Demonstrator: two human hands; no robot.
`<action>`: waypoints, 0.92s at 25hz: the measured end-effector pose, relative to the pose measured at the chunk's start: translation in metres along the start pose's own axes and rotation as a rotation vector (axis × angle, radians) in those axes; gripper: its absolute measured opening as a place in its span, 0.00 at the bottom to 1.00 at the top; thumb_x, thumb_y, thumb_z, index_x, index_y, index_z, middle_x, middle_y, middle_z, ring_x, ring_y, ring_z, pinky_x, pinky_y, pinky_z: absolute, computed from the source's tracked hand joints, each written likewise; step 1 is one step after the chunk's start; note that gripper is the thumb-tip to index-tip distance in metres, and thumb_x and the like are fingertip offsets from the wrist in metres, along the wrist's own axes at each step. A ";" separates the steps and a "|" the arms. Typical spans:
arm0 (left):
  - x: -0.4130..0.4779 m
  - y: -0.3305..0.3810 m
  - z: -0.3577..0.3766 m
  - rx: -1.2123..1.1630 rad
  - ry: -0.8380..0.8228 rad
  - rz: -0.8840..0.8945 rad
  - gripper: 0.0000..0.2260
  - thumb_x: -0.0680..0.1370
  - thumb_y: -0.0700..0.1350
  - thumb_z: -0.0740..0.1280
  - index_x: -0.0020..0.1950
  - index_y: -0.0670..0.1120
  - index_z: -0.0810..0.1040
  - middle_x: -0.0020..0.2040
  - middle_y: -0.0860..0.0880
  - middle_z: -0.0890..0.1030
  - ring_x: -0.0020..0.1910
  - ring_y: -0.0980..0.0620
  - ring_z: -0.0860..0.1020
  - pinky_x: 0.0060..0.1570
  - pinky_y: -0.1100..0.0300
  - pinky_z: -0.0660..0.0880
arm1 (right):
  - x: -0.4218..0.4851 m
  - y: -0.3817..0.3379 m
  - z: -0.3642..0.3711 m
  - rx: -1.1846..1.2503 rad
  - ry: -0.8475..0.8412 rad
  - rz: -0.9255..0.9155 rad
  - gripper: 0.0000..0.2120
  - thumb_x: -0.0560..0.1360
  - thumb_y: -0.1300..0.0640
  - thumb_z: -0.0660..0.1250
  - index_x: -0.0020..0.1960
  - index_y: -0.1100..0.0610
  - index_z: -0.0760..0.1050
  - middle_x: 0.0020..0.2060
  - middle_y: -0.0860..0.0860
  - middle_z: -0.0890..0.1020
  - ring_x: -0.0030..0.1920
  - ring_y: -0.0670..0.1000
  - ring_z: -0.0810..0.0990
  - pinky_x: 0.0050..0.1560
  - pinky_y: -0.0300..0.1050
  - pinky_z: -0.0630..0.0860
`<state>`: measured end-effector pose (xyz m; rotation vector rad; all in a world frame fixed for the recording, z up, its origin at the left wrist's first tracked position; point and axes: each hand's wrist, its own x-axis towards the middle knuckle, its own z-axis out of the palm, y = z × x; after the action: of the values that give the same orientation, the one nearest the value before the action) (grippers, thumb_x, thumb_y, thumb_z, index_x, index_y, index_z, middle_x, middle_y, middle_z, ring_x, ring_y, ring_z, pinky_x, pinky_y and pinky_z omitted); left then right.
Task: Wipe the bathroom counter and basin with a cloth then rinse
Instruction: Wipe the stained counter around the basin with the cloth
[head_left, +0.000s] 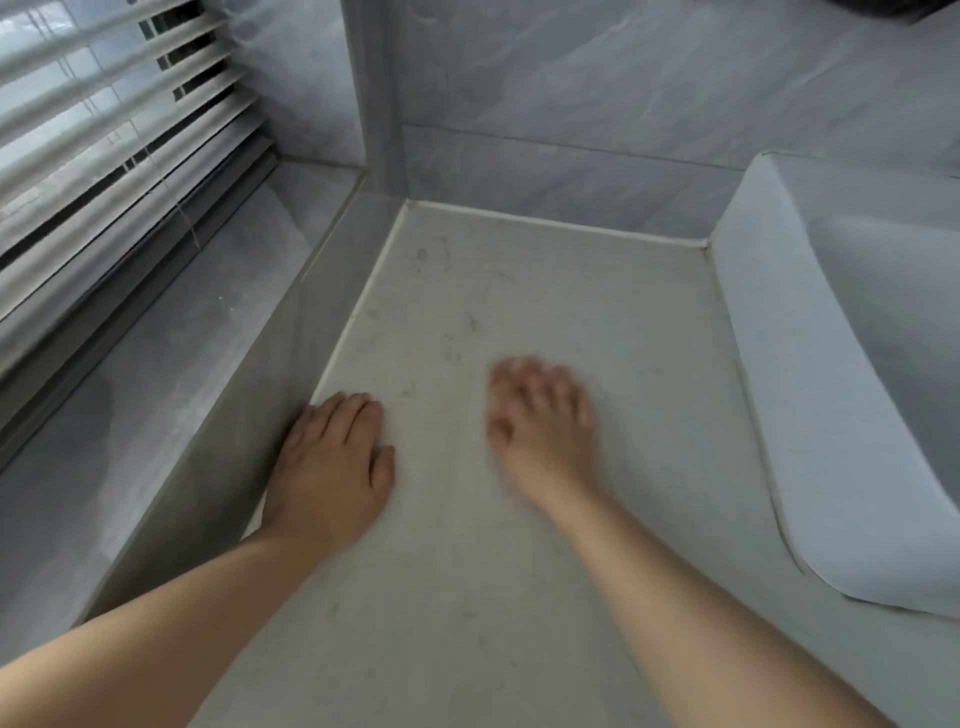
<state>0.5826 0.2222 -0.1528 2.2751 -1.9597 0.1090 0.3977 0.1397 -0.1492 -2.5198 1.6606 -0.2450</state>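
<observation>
The pale bathroom counter fills the middle of the view, with small dark specks and hairs on its far half. My left hand lies flat on it by the left edge, fingers together, holding nothing. My right hand is over the counter's middle, palm down, fingers spread and blurred by motion; no cloth shows under it. The white basin stands on the counter at the right, its bowl partly cut off by the frame. No cloth is in view.
A grey tiled window sill runs along the left, a step above the counter, with white slatted blinds over it. Grey marble-look wall tiles close off the back. A tiled column stands at the back left corner.
</observation>
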 end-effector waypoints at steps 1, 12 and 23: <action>0.008 0.001 0.000 -0.011 0.006 -0.001 0.27 0.72 0.54 0.51 0.59 0.39 0.77 0.59 0.41 0.78 0.60 0.41 0.75 0.62 0.44 0.68 | -0.013 -0.011 0.005 -0.025 -0.022 -0.172 0.29 0.73 0.45 0.46 0.73 0.49 0.64 0.71 0.52 0.68 0.71 0.59 0.66 0.71 0.55 0.57; 0.053 0.004 0.002 -0.097 -0.041 -0.132 0.42 0.64 0.69 0.38 0.76 0.52 0.54 0.77 0.53 0.54 0.74 0.53 0.53 0.69 0.56 0.50 | 0.047 0.081 -0.018 -0.043 0.007 0.474 0.28 0.78 0.46 0.44 0.76 0.52 0.53 0.76 0.54 0.55 0.75 0.57 0.51 0.75 0.52 0.45; 0.070 -0.006 0.007 0.035 -0.104 0.104 0.34 0.74 0.61 0.50 0.63 0.35 0.72 0.63 0.36 0.74 0.64 0.39 0.72 0.65 0.50 0.65 | 0.092 0.114 -0.023 -0.036 -0.016 0.617 0.26 0.80 0.48 0.46 0.77 0.52 0.52 0.76 0.54 0.55 0.75 0.58 0.52 0.75 0.51 0.46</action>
<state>0.5991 0.1534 -0.1500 2.2414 -2.1445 0.0367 0.3259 0.0100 -0.1408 -1.8879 2.3339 -0.1301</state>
